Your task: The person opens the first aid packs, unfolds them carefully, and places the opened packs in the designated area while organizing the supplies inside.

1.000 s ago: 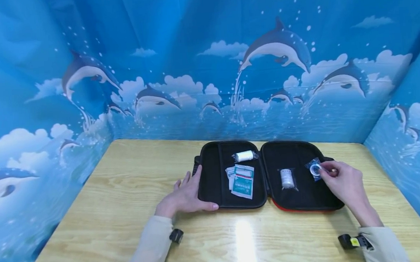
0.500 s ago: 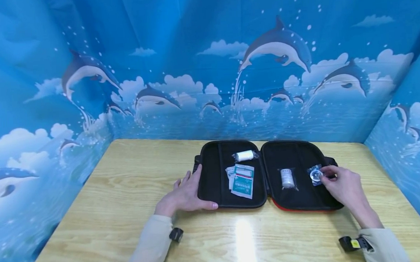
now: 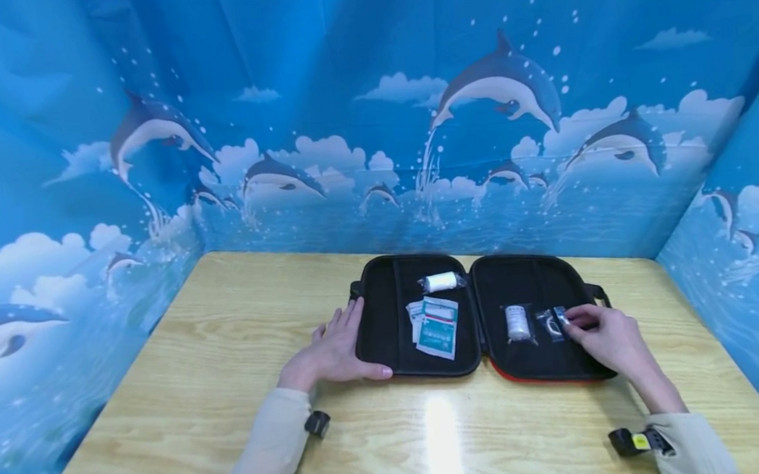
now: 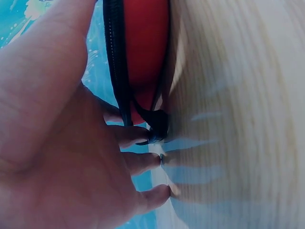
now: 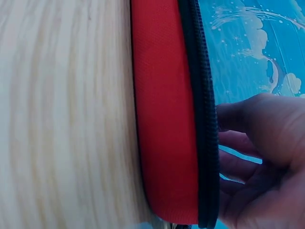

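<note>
An unzipped first-aid case [image 3: 380, 324], black inside and red outside, lies spread flat on the table. My left hand [image 3: 336, 350] rests on its left edge, fingers spread, thumb at the front corner. In the left wrist view the fingers [image 4: 143, 162] reach past the zip edge down to the wood. Over the right half, my right hand [image 3: 610, 339] pinches a small clear-wrapped, ring-shaped white roll of tape [image 3: 552, 326] by its wrapper. A wrapped bandage roll [image 3: 517, 323] lies just left of it. The right wrist view hides the fingertips behind the red case wall [image 5: 167, 114].
The left half holds another wrapped white roll [image 3: 441, 282] and flat green-and-white packets [image 3: 439, 327]. A handle loop [image 3: 598, 295] sticks out at the case's right side. The wooden table [image 3: 228, 326] meets a blue dolphin-print curtain [image 3: 320, 124] at the back and sides.
My right hand has moved left with the tape roll, toward the bandage roll, and the tape roll's wrapper has turned. The left hand stays on the case edge.
</note>
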The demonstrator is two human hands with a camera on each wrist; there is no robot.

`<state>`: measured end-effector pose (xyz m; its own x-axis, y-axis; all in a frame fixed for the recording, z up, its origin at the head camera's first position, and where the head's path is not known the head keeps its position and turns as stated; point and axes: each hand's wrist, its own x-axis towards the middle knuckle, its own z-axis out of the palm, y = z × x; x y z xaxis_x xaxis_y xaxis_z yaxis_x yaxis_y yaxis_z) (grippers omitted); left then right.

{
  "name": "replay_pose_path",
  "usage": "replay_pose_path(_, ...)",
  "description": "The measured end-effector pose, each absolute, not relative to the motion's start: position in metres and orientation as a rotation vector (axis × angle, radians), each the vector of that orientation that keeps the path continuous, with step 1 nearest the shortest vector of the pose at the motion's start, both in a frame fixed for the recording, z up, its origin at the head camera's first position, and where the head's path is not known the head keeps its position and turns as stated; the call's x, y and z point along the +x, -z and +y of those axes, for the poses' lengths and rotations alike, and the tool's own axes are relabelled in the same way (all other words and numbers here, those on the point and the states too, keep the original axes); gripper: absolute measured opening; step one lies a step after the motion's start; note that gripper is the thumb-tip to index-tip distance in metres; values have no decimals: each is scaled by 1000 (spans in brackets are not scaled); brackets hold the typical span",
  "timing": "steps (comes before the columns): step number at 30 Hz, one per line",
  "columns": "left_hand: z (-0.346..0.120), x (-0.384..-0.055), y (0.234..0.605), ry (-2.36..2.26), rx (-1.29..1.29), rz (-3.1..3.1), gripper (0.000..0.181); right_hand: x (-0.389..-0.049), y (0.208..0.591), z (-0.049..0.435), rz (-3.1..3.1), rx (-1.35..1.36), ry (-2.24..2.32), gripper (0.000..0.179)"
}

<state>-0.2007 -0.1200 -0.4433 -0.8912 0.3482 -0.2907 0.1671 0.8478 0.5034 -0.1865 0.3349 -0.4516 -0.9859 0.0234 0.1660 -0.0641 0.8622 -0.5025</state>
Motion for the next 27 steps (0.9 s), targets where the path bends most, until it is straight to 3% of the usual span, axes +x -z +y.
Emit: replay_pose_path(27, -120, -201, 441, -629, 388, 2649, 136, -184, 449, 328, -2962, -16, -876, 23)
